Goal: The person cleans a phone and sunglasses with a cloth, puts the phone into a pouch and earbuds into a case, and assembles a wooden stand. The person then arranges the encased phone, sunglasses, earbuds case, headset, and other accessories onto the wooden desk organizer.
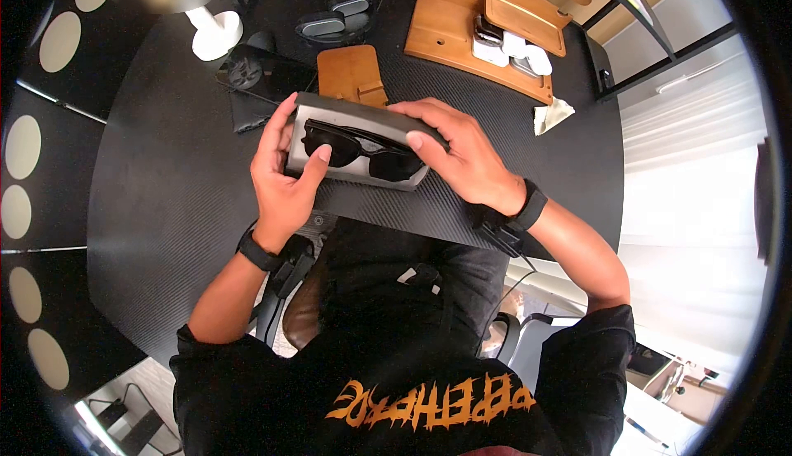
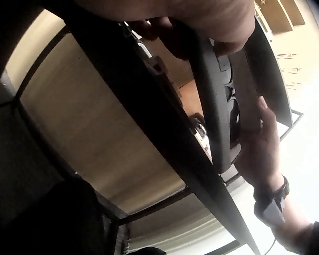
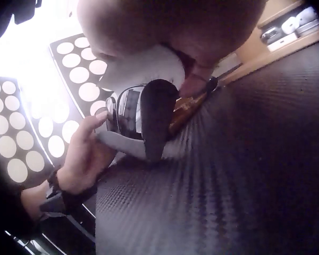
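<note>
1. The black table [image 1: 173, 200] spreads under everything. Its carbon-like texture runs from far to near, and the case is held above its near side, so there is surface below should anything slip.

2. A wooden organizer [image 1: 462, 23] stands at far right, with small white items on its near end. It is well apart from the hands and leaves them room.

3. The grey case [image 1: 355, 108] is in the middle, held open and tilted toward the person. A fairly level tilt would best keep its contents from sliding over the near rim.

4. The left hand [image 1: 279, 188] grips the case's left end, fingers behind it and thumb reaching over the near side. The right hand [image 1: 470, 159] holds the far right part, fingers over the outside and thumb near the rim. The hands are apart, joined only through the case; even, light pressure at both ends seems wise.

5. The black sunglasses [image 1: 351, 149] lie inside the case, lenses toward the person. The left thumb is over or just beside the left lens; I cannot tell whether either thumb touches them. Handling the frame rather than the lenses should avoid smudges, and fingers should stay clear of the rim if the case is closed.
</note>
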`<move>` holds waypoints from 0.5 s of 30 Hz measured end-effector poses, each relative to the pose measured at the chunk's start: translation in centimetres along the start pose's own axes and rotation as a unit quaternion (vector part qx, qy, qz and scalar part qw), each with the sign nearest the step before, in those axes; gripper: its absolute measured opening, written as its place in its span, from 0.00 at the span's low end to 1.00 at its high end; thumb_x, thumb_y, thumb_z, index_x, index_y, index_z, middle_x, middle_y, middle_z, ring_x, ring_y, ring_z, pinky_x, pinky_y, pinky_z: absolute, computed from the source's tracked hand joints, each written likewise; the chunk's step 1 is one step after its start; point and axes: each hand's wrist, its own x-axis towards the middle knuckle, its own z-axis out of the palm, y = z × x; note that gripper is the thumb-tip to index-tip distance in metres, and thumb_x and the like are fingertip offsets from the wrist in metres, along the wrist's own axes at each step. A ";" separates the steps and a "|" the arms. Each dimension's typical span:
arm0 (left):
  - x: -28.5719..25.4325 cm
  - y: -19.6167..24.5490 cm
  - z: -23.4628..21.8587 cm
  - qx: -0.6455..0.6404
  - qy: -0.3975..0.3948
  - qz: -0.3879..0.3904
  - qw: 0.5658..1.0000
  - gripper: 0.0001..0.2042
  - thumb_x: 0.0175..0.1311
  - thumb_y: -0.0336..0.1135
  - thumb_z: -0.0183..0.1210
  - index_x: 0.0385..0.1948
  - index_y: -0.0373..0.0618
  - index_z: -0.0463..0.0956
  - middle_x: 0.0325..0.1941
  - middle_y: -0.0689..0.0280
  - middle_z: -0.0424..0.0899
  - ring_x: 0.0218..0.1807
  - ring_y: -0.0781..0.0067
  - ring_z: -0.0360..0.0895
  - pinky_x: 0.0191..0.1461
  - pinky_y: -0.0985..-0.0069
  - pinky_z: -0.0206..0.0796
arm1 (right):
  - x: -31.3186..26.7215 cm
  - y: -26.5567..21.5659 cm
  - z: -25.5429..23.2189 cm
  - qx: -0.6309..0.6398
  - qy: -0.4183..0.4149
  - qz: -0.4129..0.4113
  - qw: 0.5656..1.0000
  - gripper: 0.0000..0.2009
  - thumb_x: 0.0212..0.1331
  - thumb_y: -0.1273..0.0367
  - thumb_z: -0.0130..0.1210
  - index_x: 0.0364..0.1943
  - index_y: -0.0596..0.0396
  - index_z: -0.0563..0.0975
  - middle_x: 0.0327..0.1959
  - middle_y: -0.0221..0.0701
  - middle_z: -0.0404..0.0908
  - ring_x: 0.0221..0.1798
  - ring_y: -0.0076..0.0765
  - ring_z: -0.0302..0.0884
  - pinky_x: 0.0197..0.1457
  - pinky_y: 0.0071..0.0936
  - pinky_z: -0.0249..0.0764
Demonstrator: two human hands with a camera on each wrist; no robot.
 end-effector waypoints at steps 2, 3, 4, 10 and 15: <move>0.2 0.3 0.3 -0.007 -0.005 0.002 1.000 0.34 0.69 0.22 0.66 0.77 0.35 0.63 0.61 0.55 0.85 0.61 0.73 0.81 0.65 0.76 0.71 | 0.1 0.1 0.0 0.010 0.015 0.020 1.000 0.20 0.73 0.61 0.61 0.60 0.60 0.80 0.49 0.46 0.87 0.48 0.49 0.88 0.51 0.40 0.81; 0.2 0.4 0.4 -0.014 -0.009 0.005 1.000 0.34 0.70 0.23 0.66 0.77 0.35 0.63 0.61 0.55 0.85 0.60 0.74 0.81 0.65 0.76 0.71 | 0.3 0.0 -0.1 0.059 0.031 0.091 0.994 0.18 0.73 0.62 0.61 0.59 0.59 0.80 0.46 0.44 0.88 0.46 0.45 0.89 0.49 0.39 0.82; 0.1 0.3 0.3 -0.014 -0.009 0.005 1.000 0.34 0.70 0.23 0.66 0.77 0.35 0.63 0.61 0.55 0.85 0.60 0.74 0.81 0.65 0.76 0.71 | 0.5 0.0 -0.2 0.106 0.047 0.162 0.980 0.17 0.73 0.63 0.62 0.58 0.58 0.81 0.44 0.43 0.90 0.43 0.41 0.90 0.47 0.38 0.82; -0.1 0.0 0.0 0.004 -0.033 -0.020 0.999 0.33 0.72 0.25 0.67 0.76 0.34 0.64 0.62 0.55 0.84 0.61 0.74 0.80 0.65 0.76 0.71 | 0.3 0.7 -0.5 -0.030 0.114 0.050 0.992 0.16 0.64 0.67 0.68 0.53 0.57 0.82 0.50 0.41 0.88 0.49 0.42 0.88 0.52 0.36 0.82; -0.2 -0.3 -0.1 0.021 -0.036 -0.007 0.999 0.28 0.74 0.26 0.64 0.74 0.34 0.69 0.69 0.56 0.79 0.65 0.72 0.79 0.69 0.73 0.70 | -0.3 -1.7 -0.5 -0.239 0.047 -0.116 0.963 0.16 0.57 0.64 0.74 0.47 0.54 0.85 0.65 0.39 0.80 0.68 0.50 0.77 0.67 0.43 0.74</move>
